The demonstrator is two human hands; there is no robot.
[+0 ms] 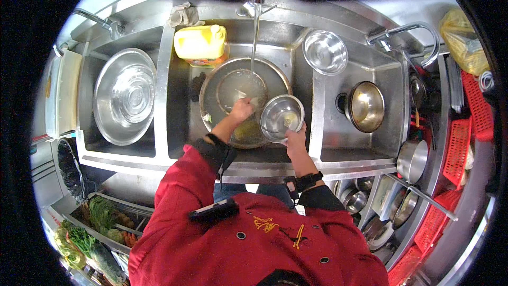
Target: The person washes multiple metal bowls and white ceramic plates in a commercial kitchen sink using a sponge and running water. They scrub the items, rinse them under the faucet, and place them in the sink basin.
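My right hand (pixel 297 139) grips the rim of a stainless steel bowl (pixel 274 121), tilted over the right side of a large round metal basin (pixel 288 81). A small yellowish patch shows inside the bowl, too blurred to name. Over the basin's middle is my left hand (pixel 242 110), its fingers curled. A small whitish scrap (pixel 240 93) shows just beyond these fingers; whether they hold it is unclear. Water (pixel 254 43) runs from the middle faucet (pixel 258 0) into the basin, which holds cloudy water.
A yellow plastic jug (pixel 202 43) stands behind the basin. The left sink holds a wide metal basin (pixel 125 95). Another steel bowl (pixel 325 52) rests on the right divider, and a handled pan (pixel 366 107) sits in the right sink. Red plastic baskets (pixel 456 151) line the right.
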